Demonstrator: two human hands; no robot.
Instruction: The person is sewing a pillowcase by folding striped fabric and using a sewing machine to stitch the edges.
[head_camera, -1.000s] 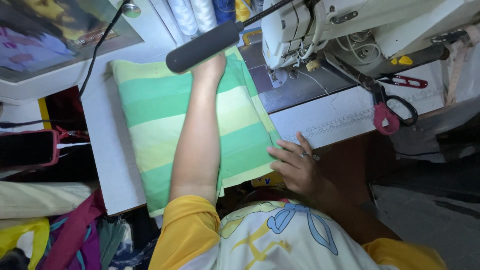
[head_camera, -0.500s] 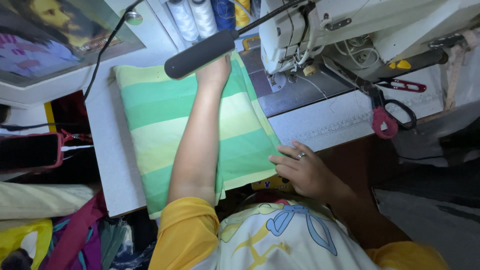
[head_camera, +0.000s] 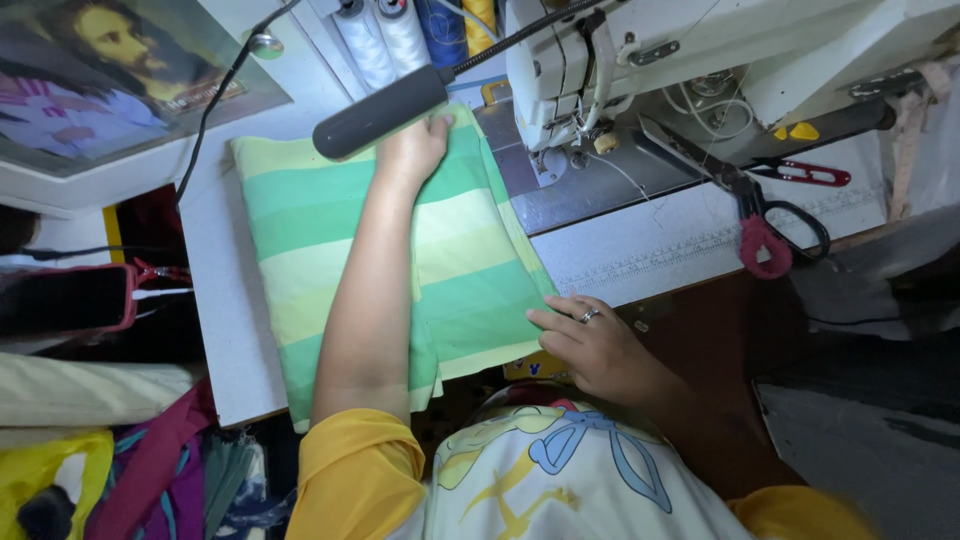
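Tabletop: flat hands (head_camera: 410, 150) on striped fabric (head_camera: 300, 240)

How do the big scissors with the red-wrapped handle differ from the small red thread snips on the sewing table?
The large dark scissors with a red-wrapped handle are much longer than the small red-handled thread snips. The scissors have two ring handles, one bound in red; the snips show a slim red grip. The scissors lie diagonally; the snips lie almost level. Both rest on the white sewing table, close beside the sewing machine, with neither hand touching them.

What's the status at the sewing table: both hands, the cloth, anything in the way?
Left hand flat on far end of green striped cloth. Right hand at near edge. Lamp head overhangs left hand.
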